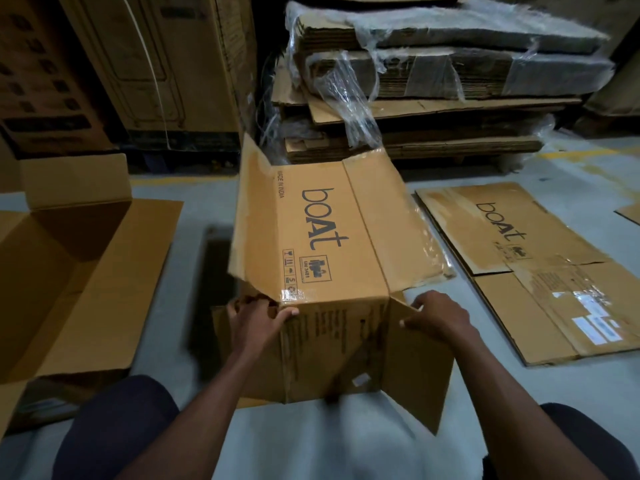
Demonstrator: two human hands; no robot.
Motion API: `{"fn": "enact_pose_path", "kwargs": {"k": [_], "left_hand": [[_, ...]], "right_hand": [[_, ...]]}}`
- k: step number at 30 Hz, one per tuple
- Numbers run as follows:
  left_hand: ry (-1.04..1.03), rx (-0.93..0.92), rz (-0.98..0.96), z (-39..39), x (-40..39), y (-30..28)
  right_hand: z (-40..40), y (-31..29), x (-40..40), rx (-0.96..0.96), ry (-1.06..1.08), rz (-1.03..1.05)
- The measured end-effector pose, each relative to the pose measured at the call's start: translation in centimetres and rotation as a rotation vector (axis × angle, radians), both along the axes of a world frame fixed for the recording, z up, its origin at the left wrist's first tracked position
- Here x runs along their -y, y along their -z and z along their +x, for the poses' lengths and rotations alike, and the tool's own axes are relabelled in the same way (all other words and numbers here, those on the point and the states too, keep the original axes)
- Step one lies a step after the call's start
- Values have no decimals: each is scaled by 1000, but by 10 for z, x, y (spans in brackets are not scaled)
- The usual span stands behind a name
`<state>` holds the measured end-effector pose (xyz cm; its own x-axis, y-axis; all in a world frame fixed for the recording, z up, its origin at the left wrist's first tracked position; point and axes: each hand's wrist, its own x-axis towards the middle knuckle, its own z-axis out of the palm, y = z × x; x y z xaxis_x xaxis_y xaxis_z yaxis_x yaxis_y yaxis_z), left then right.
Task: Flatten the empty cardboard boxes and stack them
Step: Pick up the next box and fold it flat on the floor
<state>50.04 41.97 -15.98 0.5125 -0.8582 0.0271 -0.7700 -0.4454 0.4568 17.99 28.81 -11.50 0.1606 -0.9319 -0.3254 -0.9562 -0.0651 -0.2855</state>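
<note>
A brown cardboard box (325,233) printed "boAt" lies on its side on the grey floor in front of me, its flaps loose at both ends. My left hand (254,320) grips the box's near left corner by the clear tape. On the right, my right hand (438,315) holds the near flap's edge. Flat on the floor to the right lies a flattened "boAt" box (540,271).
An open empty cardboard box (69,271) stands at the left. Behind, a pile of flattened cardboard wrapped in torn plastic film (433,84) rests on the floor. Tall printed cartons (121,64) stand at the back left. My knees show at the bottom.
</note>
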Motion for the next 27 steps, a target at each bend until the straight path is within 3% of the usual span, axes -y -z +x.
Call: {"fn": "enact_pose_path", "kwargs": {"k": [2, 4, 8, 12, 15, 17, 19, 22, 27], "left_hand": [[-26, 49, 28, 6, 4, 7], [-65, 102, 59, 14, 8, 17], [-84, 224, 129, 33, 9, 44], [-36, 274, 183, 46, 17, 55], [-68, 310, 189, 43, 18, 63], [-210, 212, 200, 45, 13, 68], [-345, -60, 200, 51, 5, 85], [-389, -469, 218, 64, -11, 118], [-348, -487, 497, 65, -45, 160]], "right_hand": [[-7, -2, 2, -124, 62, -129], [-10, 1, 4, -83, 154, -231], [-14, 27, 8, 427, 415, -173], [-13, 70, 4, 525, 308, 79], [-15, 85, -1, 544, 237, -28], [-17, 90, 1, 530, 170, -95], [-18, 93, 6, 534, 128, -81], [-10, 93, 9, 531, 96, -50], [-11, 122, 5, 517, 122, 103]]}}
